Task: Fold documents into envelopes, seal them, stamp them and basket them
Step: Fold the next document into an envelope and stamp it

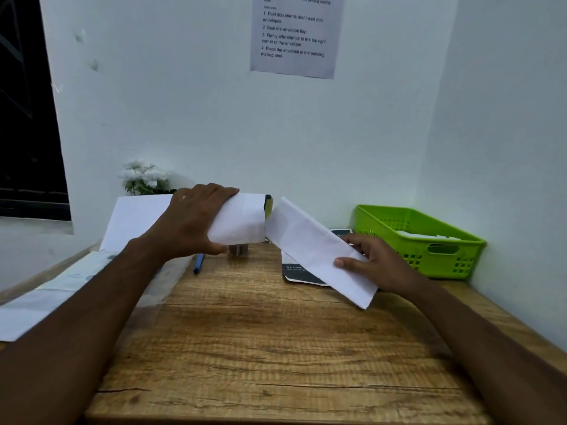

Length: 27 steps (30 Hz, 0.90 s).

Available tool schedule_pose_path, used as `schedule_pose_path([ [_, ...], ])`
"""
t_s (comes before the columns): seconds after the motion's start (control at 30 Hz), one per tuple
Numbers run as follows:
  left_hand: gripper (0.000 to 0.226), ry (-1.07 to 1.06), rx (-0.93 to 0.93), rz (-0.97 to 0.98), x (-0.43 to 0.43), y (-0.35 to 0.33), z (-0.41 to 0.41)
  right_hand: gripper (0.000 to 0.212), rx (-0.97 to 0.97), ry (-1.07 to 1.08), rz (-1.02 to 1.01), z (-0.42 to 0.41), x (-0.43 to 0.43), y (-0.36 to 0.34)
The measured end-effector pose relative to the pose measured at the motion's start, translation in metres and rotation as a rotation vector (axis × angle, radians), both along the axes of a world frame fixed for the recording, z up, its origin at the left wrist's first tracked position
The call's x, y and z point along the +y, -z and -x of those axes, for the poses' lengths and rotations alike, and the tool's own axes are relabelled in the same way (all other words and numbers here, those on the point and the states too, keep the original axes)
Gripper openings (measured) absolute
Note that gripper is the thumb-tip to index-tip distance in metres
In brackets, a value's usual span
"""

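I see a wood-grain worktop [260, 348] set into a corner of 2 plain white walls [214, 118]. A dark window [27, 118] sits at left, and a printed notice [296, 35] hangs above.

table [276, 348]: brown wood grain, dark streaks | basket [435, 262]: lime green, grid of small holes | envelope [237, 219]: plain white | folded document [313, 246]: plain white | pen [198, 263]: blue | flowers [144, 174]: white, green leaves | booklet [299, 273]: black, white lettering | notice [294, 38]: pale grey, black print | sheets on left [46, 299]: white, faint blue-grey marks | wall [214, 118]: white | window [24, 118]: black

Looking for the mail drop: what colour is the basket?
The basket is bright green; the head view shows it best.
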<state>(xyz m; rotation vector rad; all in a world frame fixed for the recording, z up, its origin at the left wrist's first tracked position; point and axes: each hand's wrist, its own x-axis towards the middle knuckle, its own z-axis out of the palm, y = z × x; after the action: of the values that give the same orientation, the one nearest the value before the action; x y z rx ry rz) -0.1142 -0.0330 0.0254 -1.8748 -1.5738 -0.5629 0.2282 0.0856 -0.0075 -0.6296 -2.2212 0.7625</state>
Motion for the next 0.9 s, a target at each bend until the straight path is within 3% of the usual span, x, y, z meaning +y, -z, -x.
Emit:
schedule_pose_path([
  [0.23,0.100,0.084,0.085,-0.023,0.001,0.000,-0.018,0.058,-0.105,-0.155,0.055,-0.005,-0.003,-0.003],
  [0.5,0.104,0.059,0.139,-0.030,-0.001,0.000,-0.023,0.067,-0.153,-0.123,0.057,-0.010,0.001,-0.005],
  [0.73,0.104,0.030,0.118,-0.013,0.000,0.001,-0.027,0.032,-0.118,-0.094,0.156,-0.014,-0.004,-0.011],
  [0.9,0.107,0.057,0.219,-0.003,0.004,0.005,-0.036,0.028,-0.081,-0.086,0.196,-0.011,-0.012,-0.013],
])
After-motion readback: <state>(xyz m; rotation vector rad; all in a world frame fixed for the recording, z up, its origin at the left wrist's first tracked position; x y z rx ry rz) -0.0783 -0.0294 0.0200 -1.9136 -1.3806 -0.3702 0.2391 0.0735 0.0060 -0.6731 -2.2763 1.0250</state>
